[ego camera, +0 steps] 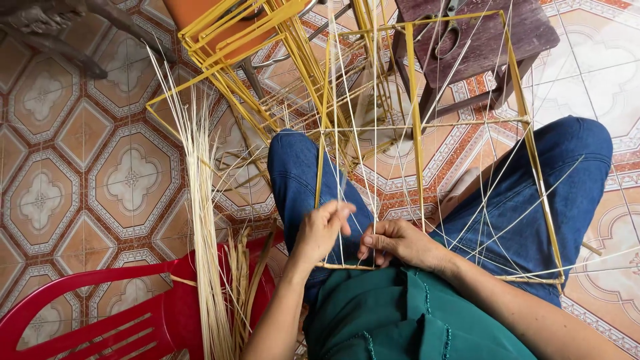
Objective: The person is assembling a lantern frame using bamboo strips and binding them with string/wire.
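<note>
A single view — the camera worn on the person's head — looks almost straight down over the lap. It sits close: the green cloth garment (pixel 400 320) fills the near edge, the two blue denim-clad knees (pixel 300 173) spread left and right at mid-frame. The patterned ceramic tile floor (pixel 100 167) runs to the far edge, where the dark wooden stool (pixel 480 33) stands at far right — the red plastic chair (pixel 100 313) cuts the near left corner. No second view overlaps it.
</note>
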